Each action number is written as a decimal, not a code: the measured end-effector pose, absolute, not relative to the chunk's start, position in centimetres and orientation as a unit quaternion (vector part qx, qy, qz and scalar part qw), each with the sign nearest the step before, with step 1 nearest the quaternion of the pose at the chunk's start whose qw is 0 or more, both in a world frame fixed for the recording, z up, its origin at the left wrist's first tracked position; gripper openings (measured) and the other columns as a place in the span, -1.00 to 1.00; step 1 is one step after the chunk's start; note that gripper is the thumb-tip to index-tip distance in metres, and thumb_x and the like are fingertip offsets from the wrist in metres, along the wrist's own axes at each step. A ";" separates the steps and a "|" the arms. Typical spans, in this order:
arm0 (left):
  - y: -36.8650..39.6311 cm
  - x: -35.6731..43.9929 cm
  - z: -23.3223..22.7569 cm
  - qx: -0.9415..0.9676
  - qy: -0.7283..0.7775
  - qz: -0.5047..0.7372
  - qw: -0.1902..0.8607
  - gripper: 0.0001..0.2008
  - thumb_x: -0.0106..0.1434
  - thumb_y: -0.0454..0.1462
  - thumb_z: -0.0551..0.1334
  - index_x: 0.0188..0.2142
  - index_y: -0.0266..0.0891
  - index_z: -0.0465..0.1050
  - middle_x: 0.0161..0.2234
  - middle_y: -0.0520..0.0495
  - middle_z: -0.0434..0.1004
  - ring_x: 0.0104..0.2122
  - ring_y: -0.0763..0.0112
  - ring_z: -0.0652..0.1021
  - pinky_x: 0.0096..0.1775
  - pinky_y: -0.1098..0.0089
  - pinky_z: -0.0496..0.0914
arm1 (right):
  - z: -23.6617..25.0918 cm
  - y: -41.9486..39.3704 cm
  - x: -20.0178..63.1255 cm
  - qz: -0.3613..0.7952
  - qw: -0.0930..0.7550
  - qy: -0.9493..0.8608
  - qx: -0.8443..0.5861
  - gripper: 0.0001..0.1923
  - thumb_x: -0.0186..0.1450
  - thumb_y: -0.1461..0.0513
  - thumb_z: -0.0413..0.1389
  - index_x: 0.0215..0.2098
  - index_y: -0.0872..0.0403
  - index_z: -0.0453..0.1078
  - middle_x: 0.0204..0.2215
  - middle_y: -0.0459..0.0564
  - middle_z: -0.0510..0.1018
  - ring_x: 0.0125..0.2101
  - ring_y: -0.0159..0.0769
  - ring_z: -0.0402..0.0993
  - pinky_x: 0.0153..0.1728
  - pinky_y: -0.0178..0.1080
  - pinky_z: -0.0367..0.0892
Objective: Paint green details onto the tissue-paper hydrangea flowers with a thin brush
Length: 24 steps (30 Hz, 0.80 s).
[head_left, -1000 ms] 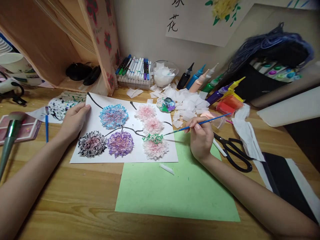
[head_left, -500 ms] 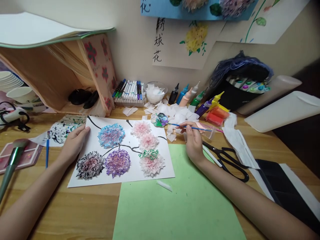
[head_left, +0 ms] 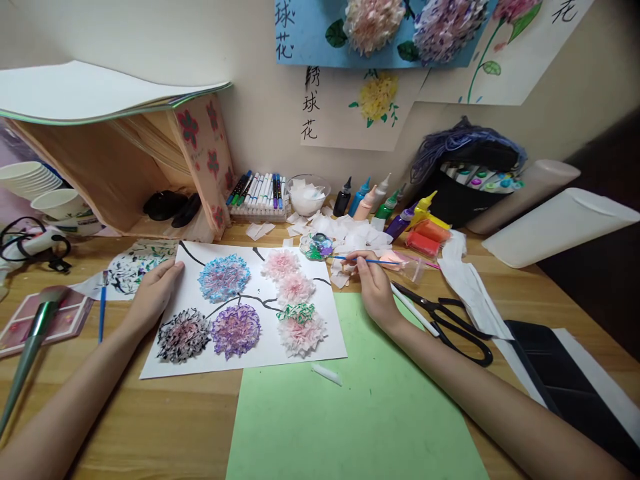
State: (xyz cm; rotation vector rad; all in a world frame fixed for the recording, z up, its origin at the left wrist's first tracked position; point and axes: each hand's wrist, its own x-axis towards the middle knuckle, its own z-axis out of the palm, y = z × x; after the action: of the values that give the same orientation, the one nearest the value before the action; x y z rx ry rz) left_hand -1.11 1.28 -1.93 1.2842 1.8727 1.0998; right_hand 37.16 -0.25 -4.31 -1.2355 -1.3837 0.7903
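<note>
My left hand (head_left: 156,293) grips the left edge of a white sheet (head_left: 300,363) with paper flowers and black painted branches. Blue-tipped (head_left: 225,277), black-tipped (head_left: 184,335) and purple-tipped flowers (head_left: 236,331) are on its left and middle. On the right are pale pink flowers (head_left: 295,288), the lowest one (head_left: 303,335) with green along its top. In my right hand (head_left: 376,288) is a thin blue paintbrush (head_left: 373,260), pinched by the fingers. Its tip is at a small flower-shaped palette (head_left: 316,246) with green, purple and dark paint.
Paint bottles (head_left: 364,203) and a bowl of paper scraps (head_left: 309,197) stand behind the palette. Black scissors (head_left: 450,313) and a white pen (head_left: 416,310) lie right of my hand. Green paper (head_left: 350,427) lies in front. A second brush (head_left: 103,310) and a makeup brush (head_left: 35,340) are left.
The view has tilted up a little, so more of the wall pictures shows. My right hand and the paintbrush have shifted slightly left, with the tip still by the palette.
</note>
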 end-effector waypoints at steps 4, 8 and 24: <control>1.2 -0.9 -1.7 0.491 0.699 0.417 0.310 -0.65 -0.02 0.03 0.23 -0.35 -0.15 0.50 -0.33 -0.03 0.58 -0.15 0.08 0.50 -0.18 0.27 0.39 | -4.4 -0.2 37.1 0.333 0.549 -0.572 -0.511 -0.74 0.39 0.06 -0.11 -0.20 0.02 0.32 -0.26 -0.03 0.48 -0.22 -0.29 0.43 -0.18 -0.21 0.30; 1.2 -0.7 -1.4 0.489 0.695 0.417 0.321 -0.66 -0.04 0.01 0.23 -0.37 -0.16 0.49 -0.39 -0.01 0.57 -0.23 0.10 0.51 -0.23 0.28 0.39 | -4.1 -0.4 37.1 0.305 0.604 -0.556 -0.483 -0.75 0.38 0.08 -0.10 -0.25 0.02 0.33 -0.32 -0.06 0.45 -0.29 -0.32 0.41 -0.25 -0.24 0.29; 1.3 -0.3 -1.7 0.473 0.691 0.439 0.324 -0.66 -0.06 -0.05 0.24 -0.36 -0.23 0.48 -0.45 0.03 0.53 -0.39 0.30 0.46 -0.29 0.40 0.35 | -4.4 -3.8 38.1 0.508 0.578 -0.436 -0.467 -0.84 0.26 0.18 0.02 -0.44 0.06 0.32 -0.49 -0.13 0.41 -0.49 -0.42 0.37 -0.45 -0.33 0.28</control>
State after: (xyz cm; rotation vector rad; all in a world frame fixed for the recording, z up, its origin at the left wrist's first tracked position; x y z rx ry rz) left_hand -0.34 1.33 -1.74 1.2413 1.8130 1.1516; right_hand 38.07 -3.79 -4.40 -1.0920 -1.0191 1.1883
